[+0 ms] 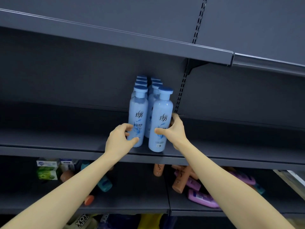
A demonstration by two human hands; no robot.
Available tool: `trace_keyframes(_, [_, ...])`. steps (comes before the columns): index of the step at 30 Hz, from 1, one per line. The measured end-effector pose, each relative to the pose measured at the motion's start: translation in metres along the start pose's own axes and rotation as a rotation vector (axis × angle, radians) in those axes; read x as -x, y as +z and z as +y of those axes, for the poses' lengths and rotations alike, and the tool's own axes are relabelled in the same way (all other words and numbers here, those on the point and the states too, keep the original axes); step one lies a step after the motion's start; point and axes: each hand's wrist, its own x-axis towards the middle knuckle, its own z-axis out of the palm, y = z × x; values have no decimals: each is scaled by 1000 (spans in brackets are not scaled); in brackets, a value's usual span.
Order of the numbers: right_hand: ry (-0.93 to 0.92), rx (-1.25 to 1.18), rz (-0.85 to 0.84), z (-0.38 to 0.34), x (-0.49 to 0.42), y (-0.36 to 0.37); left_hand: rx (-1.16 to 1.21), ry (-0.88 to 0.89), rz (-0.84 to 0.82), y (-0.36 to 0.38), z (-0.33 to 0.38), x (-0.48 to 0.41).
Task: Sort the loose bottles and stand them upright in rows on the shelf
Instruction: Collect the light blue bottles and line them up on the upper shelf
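Two rows of pale blue bottles with darker blue caps stand upright on the dark grey shelf. My left hand grips the front bottle of the left row low on its body. My right hand grips the front bottle of the right row, thumb across its label and fingers round its right side. Several more blue bottles stand behind these two. Both front bottles are upright with their bases on the shelf.
The shelf below holds loose lying bottles: orange-brown ones, purple ones, teal ones and green and white boxes at the left. An upper shelf overhangs. A slotted upright stands just right of the rows.
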Motion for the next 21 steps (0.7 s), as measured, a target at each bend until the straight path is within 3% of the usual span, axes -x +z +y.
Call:
trace_keyframes(14, [16,-10,-14,15,-17,15,-14,-32,-52,4,-19,-19])
trace_keyframes(21, [-15,-14,-17,24,-17,14,130,-63,-118,17,-16,-25])
